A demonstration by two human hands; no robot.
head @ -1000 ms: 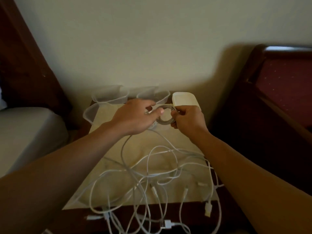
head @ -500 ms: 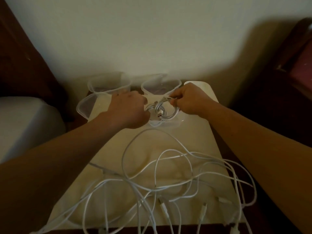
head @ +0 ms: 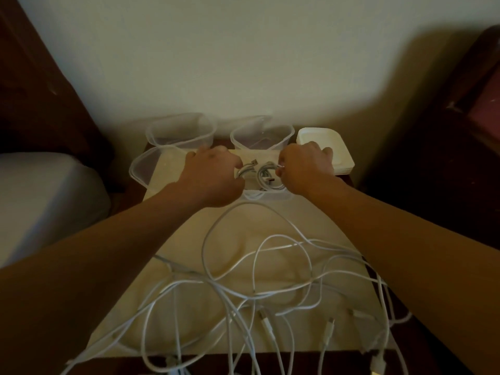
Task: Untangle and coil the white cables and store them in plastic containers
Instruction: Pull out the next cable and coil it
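A coiled white cable point(head: 263, 175) sits in a clear plastic container point(head: 270, 196) at the middle back of the table. My left hand point(head: 213, 177) grips the coil's left side, fingers curled over it. My right hand point(head: 304, 167) pinches its right side. A tangle of loose white cables point(head: 257, 290) with several plugs lies spread over the cream cloth point(head: 173, 307) nearer to me.
Three more clear containers stand at the back: one at far left point(head: 143, 171), one behind it point(head: 181, 129), one at back centre point(head: 261, 138). A stack of white lids point(head: 324, 147) lies at the back right. Dark wooden furniture flanks the table.
Both hands have lowered the coiled cable into the clear container and spread apart on its two sides. The view has moved closer and tilted down.
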